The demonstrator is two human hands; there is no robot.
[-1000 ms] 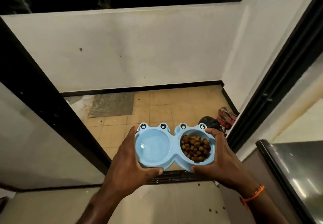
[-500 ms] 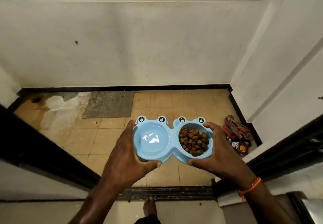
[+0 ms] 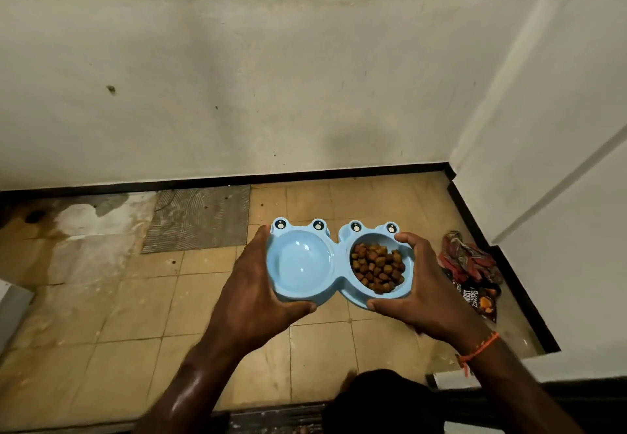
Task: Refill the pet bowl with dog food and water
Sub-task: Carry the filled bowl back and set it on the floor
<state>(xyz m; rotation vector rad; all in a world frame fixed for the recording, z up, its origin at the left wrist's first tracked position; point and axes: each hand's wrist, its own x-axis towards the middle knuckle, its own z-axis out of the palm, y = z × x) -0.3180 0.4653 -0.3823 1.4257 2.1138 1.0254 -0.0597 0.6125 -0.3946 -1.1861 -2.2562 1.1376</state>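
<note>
Within 1 second the door frame had slid out of view: the person had stepped onto the tiled floor (image 3: 129, 304). The left hand (image 3: 252, 293) and right hand (image 3: 429, 293) had fingers clamped on the pet bowl (image 3: 334, 259) at frame centre, above the floor, likely about to set it down. Its right basin held dog food (image 3: 377, 267); the left seemingly held water.

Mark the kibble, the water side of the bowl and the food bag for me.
kibble (image 3: 377, 268): head view, middle of the brown pile.
water side (image 3: 298, 264): head view, bottom of the left basin.
food bag (image 3: 475, 281): head view, crumpled middle, on the floor.
</note>
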